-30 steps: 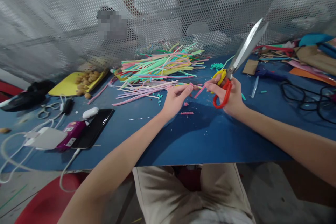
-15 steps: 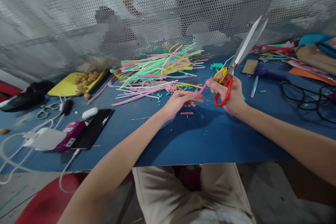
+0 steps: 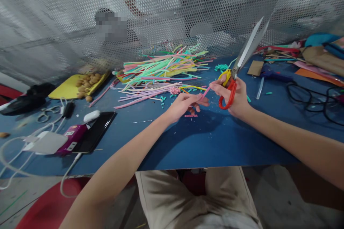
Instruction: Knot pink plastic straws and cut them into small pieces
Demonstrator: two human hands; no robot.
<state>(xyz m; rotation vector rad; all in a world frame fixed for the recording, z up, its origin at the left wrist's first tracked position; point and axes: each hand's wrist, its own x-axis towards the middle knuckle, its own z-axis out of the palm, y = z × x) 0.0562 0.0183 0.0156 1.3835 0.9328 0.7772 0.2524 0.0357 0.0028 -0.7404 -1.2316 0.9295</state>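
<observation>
Between my two hands runs a short pink strip [image 3: 206, 91], like a soft stick or pipe cleaner. My left hand [image 3: 185, 103] pinches its lower end, other fingers loosely spread. The fingertips of my right hand [image 3: 231, 93] touch its upper end. That same hand holds a pair of scissors [image 3: 243, 55] with red and yellow handles, blades pointing up and slightly apart. Below my left fingers lies a small pink piece [image 3: 191, 116] on the blue table. Just behind that hand sits a pink cluster [image 3: 175, 90] of small pieces.
A heap of pastel sticks [image 3: 163, 66] lies at the back, before a perforated metal screen [image 3: 161, 18]. Left are a phone [image 3: 98, 132], a white charger [image 3: 49, 142] and nuts on a yellow tray [image 3: 63, 87]. Right are a glue gun [image 3: 278, 76] and its black cord [image 3: 314, 96].
The scissors have tilted slightly to the left in my right hand. The left fingers have shifted a little around the pink strip's lower end.
</observation>
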